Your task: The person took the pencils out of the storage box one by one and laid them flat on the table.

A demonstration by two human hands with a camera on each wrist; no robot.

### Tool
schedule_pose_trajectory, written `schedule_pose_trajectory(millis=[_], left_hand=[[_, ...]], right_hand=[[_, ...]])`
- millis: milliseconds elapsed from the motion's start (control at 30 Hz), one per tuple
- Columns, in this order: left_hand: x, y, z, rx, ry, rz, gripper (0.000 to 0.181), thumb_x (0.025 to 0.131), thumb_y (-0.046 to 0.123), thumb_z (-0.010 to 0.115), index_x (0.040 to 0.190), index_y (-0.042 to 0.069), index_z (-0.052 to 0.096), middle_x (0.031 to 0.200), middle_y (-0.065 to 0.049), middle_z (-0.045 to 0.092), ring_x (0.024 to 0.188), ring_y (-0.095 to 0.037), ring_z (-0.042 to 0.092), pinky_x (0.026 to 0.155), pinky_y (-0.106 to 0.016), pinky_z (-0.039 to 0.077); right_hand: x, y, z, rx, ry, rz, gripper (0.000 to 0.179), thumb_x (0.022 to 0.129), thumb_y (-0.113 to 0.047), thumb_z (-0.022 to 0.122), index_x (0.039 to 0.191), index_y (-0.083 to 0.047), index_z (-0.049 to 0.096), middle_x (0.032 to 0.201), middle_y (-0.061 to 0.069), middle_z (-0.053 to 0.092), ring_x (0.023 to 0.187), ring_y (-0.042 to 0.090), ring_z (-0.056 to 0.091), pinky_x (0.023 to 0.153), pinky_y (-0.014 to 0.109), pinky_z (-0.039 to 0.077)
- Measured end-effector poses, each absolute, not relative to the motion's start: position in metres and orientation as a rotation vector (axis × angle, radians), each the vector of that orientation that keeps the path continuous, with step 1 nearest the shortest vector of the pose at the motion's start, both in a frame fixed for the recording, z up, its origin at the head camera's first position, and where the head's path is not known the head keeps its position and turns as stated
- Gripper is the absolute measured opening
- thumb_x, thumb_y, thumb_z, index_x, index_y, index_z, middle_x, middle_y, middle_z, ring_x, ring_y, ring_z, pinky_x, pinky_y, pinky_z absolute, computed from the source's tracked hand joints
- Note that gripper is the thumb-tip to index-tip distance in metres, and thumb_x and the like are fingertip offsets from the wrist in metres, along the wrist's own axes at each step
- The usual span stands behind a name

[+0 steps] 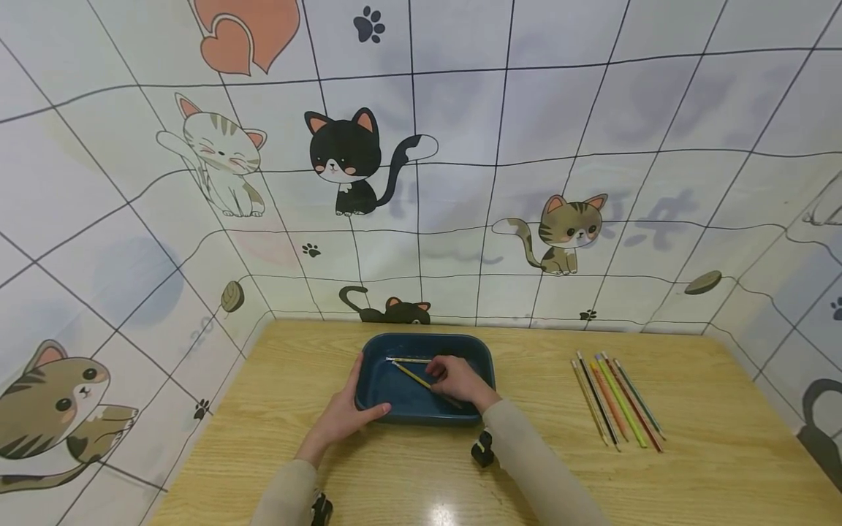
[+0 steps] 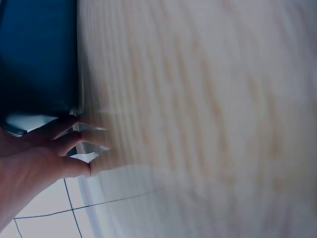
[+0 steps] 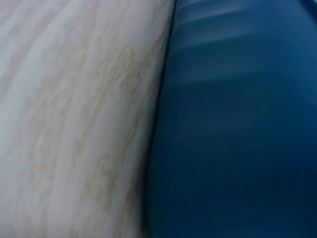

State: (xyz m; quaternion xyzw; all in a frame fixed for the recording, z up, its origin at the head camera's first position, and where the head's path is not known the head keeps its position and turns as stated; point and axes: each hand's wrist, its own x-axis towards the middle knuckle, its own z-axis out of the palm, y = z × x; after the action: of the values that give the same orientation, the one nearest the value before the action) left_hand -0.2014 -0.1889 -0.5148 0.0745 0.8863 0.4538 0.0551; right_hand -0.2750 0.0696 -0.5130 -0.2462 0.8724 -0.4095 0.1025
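Note:
A dark blue rectangular tray (image 1: 408, 416) stands on the wooden table with two pencils in it. My left hand (image 1: 347, 408) rests against its front left corner, fingers fairly straight along the left side and thumb by the front rim. The left wrist view also has this hand (image 2: 44, 153), fingers spread beside the blue wall. Reaching into the tray, my right hand (image 1: 457, 378) pinches a yellow pencil (image 1: 412, 375) that slants under the fingers. A second pencil (image 1: 409, 360) lies behind it, one end near those fingers. The right wrist view has only the tray's side and blurred table.
To the right of the tray, several colored pencils (image 1: 618, 402) lie side by side on the table (image 1: 539, 380). A wall covering with cartoon cats (image 1: 460, 190) rises behind the table and at both sides.

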Motion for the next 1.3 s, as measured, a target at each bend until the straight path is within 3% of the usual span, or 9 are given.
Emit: schedule_pose_trajectory(millis=[300, 533, 900, 1300], left_hand=[[-0.200, -0.189, -0.515, 0.226, 2.691, 1.378, 0.110, 0.081, 0.044, 0.077, 0.157, 0.019, 0.002, 0.154, -0.026, 0.022, 0.128, -0.046, 0.039, 0.101, -0.057, 0.033], [-0.200, -0.189, -0.517, 0.227, 2.683, 1.397, 0.110, 0.081, 0.043, 0.077, 0.157, 0.020, 0.002, 0.156, -0.023, 0.018, 0.131, -0.046, 0.036, 0.102, -0.057, 0.031], [-0.201, -0.189, -0.518, 0.207, 2.696, 1.370, 0.109, 0.080, 0.045, 0.077, 0.157, 0.021, 0.003, 0.154, -0.024, 0.022, 0.129, -0.047, 0.038, 0.102, -0.058, 0.031], [-0.200, -0.188, -0.514, 0.224, 2.709, 1.359, 0.109, 0.081, 0.042, 0.077, 0.157, 0.015, 0.004, 0.154, -0.026, 0.022, 0.129, -0.048, 0.038, 0.102, -0.058, 0.031]], right_hand=[[-0.272, 0.071, -0.510, -0.693, 2.561, -1.197, 0.025, 0.077, 0.002, 0.074, 0.102, 0.002, 0.069, 0.092, 0.007, 0.068, 0.086, 0.022, 0.063, 0.077, 0.035, 0.050], [-0.268, 0.070, -0.504, -0.624, 2.524, -1.175, 0.020, 0.079, 0.004, 0.072, 0.099, 0.001, 0.070, 0.085, 0.003, 0.066, 0.077, 0.015, 0.059, 0.072, 0.032, 0.049], [-0.263, 0.068, -0.495, -0.649, 2.506, -1.263, 0.019, 0.082, 0.002, 0.069, 0.101, -0.001, 0.070, 0.090, 0.002, 0.067, 0.083, 0.016, 0.061, 0.076, 0.034, 0.050], [-0.252, 0.070, -0.473, -0.700, 2.460, -1.391, 0.024, 0.081, 0.004, 0.066, 0.104, -0.001, 0.069, 0.091, 0.002, 0.066, 0.082, 0.016, 0.060, 0.072, 0.034, 0.049]])
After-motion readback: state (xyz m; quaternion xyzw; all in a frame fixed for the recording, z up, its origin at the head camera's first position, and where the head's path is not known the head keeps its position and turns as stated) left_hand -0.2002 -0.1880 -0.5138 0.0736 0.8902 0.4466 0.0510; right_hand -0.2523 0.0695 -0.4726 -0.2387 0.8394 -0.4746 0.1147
